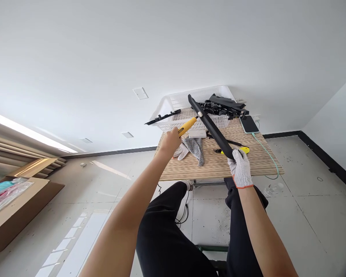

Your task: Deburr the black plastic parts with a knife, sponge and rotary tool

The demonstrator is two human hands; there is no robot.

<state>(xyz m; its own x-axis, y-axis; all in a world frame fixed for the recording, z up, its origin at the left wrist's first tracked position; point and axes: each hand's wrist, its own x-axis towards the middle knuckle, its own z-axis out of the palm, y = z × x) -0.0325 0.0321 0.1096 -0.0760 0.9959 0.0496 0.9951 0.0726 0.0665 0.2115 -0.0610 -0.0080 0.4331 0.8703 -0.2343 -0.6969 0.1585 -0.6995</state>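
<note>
Left hand (169, 143), bare: fingers closed around a yellow-handled tool (187, 126), tip touching the black trim strip (210, 129). Right hand (240, 168), in a white knit glove: fingers grip the strip's near end, held slanted above the tabletop (213, 167). Behind: white basket (190, 100) of black parts, phone (248, 124), loose grey glove (194, 148).

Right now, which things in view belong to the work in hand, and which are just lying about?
In use: long black plastic strip in gloved right hand; yellow-handled tool in bare left hand.

Lying about: grey glove, dark phone, white mesh basket of black parts, cardboard box.
</note>
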